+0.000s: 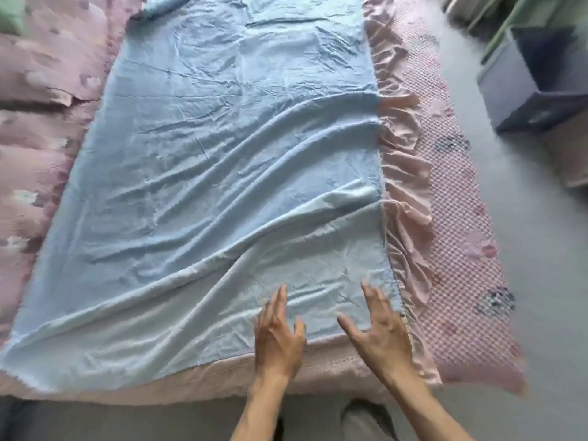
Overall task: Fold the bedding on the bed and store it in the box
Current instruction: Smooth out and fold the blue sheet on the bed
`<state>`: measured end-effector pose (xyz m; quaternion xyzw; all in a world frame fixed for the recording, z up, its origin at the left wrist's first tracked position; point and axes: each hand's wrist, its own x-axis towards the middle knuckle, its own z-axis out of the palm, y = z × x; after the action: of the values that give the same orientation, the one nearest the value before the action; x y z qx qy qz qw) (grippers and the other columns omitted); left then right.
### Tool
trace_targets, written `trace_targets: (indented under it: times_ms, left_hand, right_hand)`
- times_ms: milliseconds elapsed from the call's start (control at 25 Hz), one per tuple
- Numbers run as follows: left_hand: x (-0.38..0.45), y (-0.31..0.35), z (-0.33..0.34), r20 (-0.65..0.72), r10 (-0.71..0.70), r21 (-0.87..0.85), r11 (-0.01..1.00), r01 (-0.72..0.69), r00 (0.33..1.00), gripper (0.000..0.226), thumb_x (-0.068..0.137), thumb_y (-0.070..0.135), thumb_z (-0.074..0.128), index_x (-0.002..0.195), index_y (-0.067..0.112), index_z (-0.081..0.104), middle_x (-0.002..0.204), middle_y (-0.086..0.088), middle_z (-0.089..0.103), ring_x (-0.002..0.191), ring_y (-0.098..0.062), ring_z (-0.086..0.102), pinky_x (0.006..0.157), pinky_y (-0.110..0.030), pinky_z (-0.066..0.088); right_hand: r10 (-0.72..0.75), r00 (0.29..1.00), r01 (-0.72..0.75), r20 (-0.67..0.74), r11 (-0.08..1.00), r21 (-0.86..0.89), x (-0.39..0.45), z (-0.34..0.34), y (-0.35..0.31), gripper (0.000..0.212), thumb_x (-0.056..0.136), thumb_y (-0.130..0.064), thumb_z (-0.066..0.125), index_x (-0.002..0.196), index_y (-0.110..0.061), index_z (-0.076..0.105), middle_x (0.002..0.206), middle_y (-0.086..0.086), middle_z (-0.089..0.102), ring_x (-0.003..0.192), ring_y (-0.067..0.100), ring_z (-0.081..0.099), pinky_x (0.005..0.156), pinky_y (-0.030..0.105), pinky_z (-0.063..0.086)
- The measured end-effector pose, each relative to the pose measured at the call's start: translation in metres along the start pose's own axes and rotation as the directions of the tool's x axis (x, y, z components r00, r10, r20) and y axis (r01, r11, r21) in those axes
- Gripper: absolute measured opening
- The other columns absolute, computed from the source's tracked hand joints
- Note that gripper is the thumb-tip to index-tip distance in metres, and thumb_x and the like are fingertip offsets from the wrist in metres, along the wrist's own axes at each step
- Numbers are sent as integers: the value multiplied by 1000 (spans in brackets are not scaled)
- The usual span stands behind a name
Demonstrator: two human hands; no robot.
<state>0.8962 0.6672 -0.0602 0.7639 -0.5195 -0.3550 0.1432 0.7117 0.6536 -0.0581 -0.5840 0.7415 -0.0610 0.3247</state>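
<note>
the wrinkled pale blue bed sheet (222, 154) lies flat under our left hand (278, 335) and right hand (381, 332), both spread and empty, so folding over these creases risks a lopsided bundle.

At about nine o'clock from where I look, a pink patterned cover (38, 128) fills the left side, blurred so I cannot read its print. At two to four o'clock a pink checked rug (451, 218) with faint flower motifs lies on the grey floor (541, 281). At eleven o'clock a pale green patch (11, 14) sits in the corner; I cannot tell what it is.
</note>
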Motion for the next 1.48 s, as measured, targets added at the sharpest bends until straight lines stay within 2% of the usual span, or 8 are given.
trace_targets:
  times_ms: [360,520,640,880,1160,1320,1400,1480]
  left_hand:
    - [27,-30,137,441,194,150,947,-284,877,60,90,16,55,148,18,38,148,-4,45,136,-22,39,113,-39,31]
    - [27,-39,193,444,291,202,889,-410,848,54,83,8,58,136,13,51,133,-8,57,119,-28,50,103,-39,39]
    - [26,-49,212,444,302,226,873,-431,844,53,85,8,57,137,13,51,134,-5,55,117,-22,51,102,-33,38]
    - [13,-57,216,461,282,255,866,-430,841,52,87,11,56,138,16,50,136,-1,54,121,-18,49,108,-34,38]
    - [-18,-75,196,653,173,321,819,-476,737,49,88,18,56,137,21,51,139,3,51,125,-18,48,104,-30,37]
    - [-24,-92,196,757,56,354,802,-481,651,53,85,22,51,138,21,50,138,4,45,124,-22,48,101,-39,43]
    - [-21,-92,199,736,64,351,815,-461,674,47,88,24,51,135,22,52,133,5,50,121,-21,50,98,-39,45]
    - [-17,-88,201,677,109,336,834,-437,728,42,91,24,51,132,22,54,132,5,52,120,-20,50,97,-38,44]
  right_hand:
    - [545,834,-520,-84,828,207,-49,91,151,70,85,-46,69,145,-24,42,153,6,39,135,34,43,104,42,39]
    - [615,787,-578,-52,764,286,-16,119,210,101,84,-47,72,158,-20,8,164,10,11,150,28,16,116,43,29]
    - [627,778,-602,37,727,330,7,130,239,110,76,-54,78,156,-16,12,157,11,24,142,31,32,109,44,39]
    - [605,783,-618,144,729,295,-10,144,232,36,89,-38,68,105,-7,63,104,13,70,99,32,65,71,27,40]
    - [852,453,-889,264,452,66,-109,168,264,41,89,-43,65,111,-8,65,121,17,66,109,37,62,90,41,51]
    - [819,573,-800,14,556,224,-78,170,238,73,86,-28,68,146,-19,29,154,10,30,133,42,38,107,58,32]
    - [761,641,-707,-100,636,310,-59,168,232,66,85,-30,69,141,-22,34,143,8,43,122,38,48,99,49,40]
    - [808,589,-700,16,500,510,-42,166,228,48,84,-35,70,122,-21,43,113,3,60,107,33,59,83,39,46]
